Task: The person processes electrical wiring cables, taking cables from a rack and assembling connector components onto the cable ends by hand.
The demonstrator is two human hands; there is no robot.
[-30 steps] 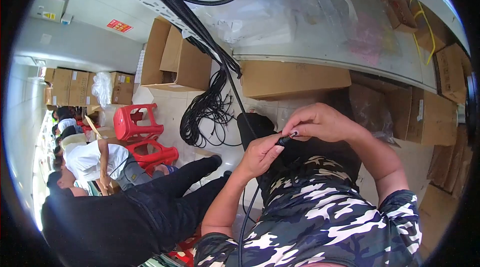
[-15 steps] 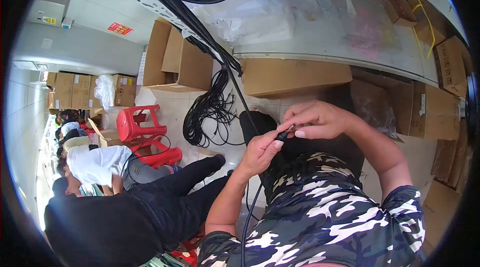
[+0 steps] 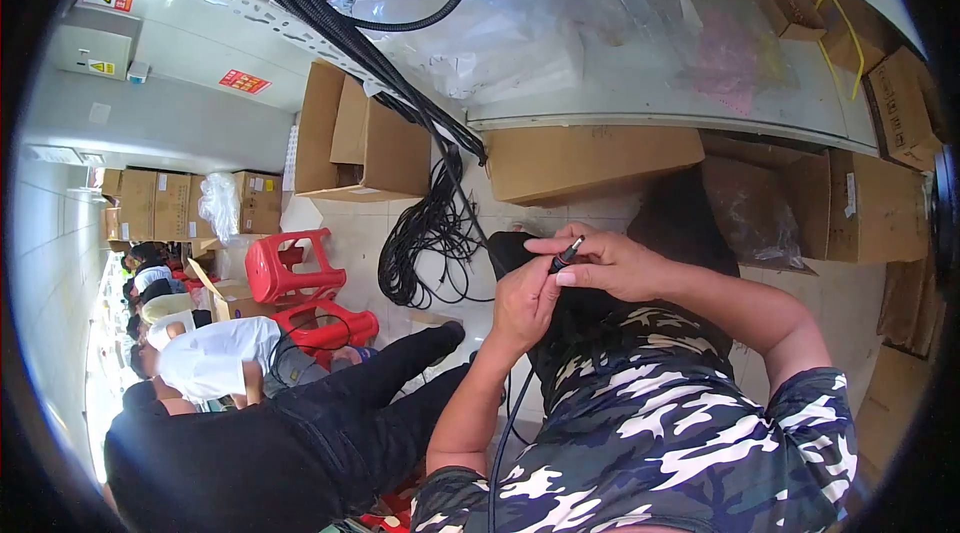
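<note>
A black cable connector (image 3: 567, 255) with a bare metal tip points up between my two hands, in front of my lap. My left hand (image 3: 525, 305) is closed around its lower end, thumb on top. The fingers and thumb of my right hand (image 3: 618, 267) pinch the connector's upper part below the tip. A black cable (image 3: 503, 438) runs down beside my left forearm over the camouflage shirt; where it joins the connector is hidden by my left hand.
Black corrugated tubing (image 3: 330, 18) hangs over the shelf edge, above a heap of black cables (image 3: 425, 243) on the floor. Cardboard boxes (image 3: 590, 161) stand under the shelf. A co-worker in black (image 3: 230, 453) sits at my left, near red stools (image 3: 293, 266).
My right fingers have moved from above the metal tip down onto the connector's body, and the tip now shows clear above them. The camera view has shifted slightly.
</note>
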